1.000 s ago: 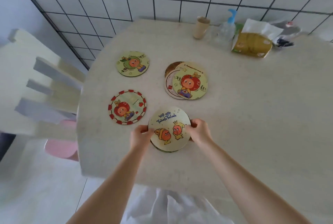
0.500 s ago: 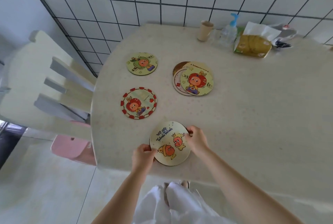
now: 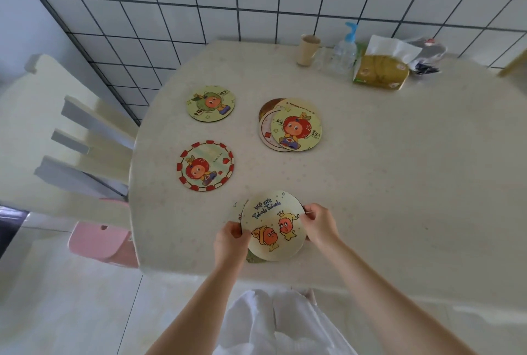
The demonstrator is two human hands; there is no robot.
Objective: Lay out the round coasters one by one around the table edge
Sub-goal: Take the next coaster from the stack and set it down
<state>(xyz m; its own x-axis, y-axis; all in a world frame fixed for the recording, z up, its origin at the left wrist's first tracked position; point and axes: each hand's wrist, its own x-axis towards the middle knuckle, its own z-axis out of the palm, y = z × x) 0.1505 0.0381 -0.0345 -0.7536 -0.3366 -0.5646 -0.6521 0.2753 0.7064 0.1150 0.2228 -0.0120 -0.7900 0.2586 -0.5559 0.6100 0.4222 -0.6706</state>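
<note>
Two coasters lie placed along the left edge | your left hand (image 3: 231,240) and right hand (image 3: 318,225) pinch opposite rims of the top coaster (image 3: 273,226), near the table (image 3: 399,183) front edge | another coaster peeks out beneath | round, no long axis | spare stack (image 3: 291,126) sits well beyond.

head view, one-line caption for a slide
Both hands, left and right, hold a cartoon coaster at the table edge.

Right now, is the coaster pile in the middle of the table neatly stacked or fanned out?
Fanned out. The coaster pile has its top red-character coaster shifted right, leaving crescents of at least two coasters beneath showing on the left.
</note>
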